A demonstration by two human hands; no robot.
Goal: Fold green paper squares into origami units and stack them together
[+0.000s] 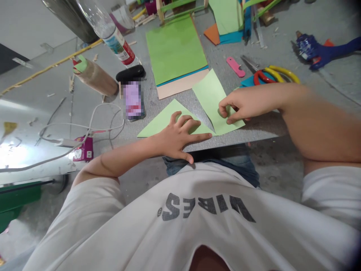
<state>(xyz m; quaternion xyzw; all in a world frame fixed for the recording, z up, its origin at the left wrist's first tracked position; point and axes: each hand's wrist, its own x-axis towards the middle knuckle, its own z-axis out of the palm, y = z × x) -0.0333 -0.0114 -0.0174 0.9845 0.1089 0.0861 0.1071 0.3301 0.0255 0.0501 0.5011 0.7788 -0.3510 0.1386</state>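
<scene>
My left hand [183, 133] lies flat with its fingers spread on a light green paper triangle [160, 122] at the table's front edge. Just right of it is another light green paper piece [211, 98], its lower corner close to the triangle's tip. My right hand [239, 105] rests on that second piece, with thumb and index finger curled and apart; the other fingers are tucked under and partly hidden. Nothing shows between thumb and index finger.
Scissors [275, 74] and a pink cutter [235, 67] lie beyond my right hand, a blue glue gun [318, 51] at far right. Green sheets [176, 49] lie ahead. A phone [133, 99], a bottle [118, 45], a brown cylinder [96, 77] and white cables [91, 126] are at left.
</scene>
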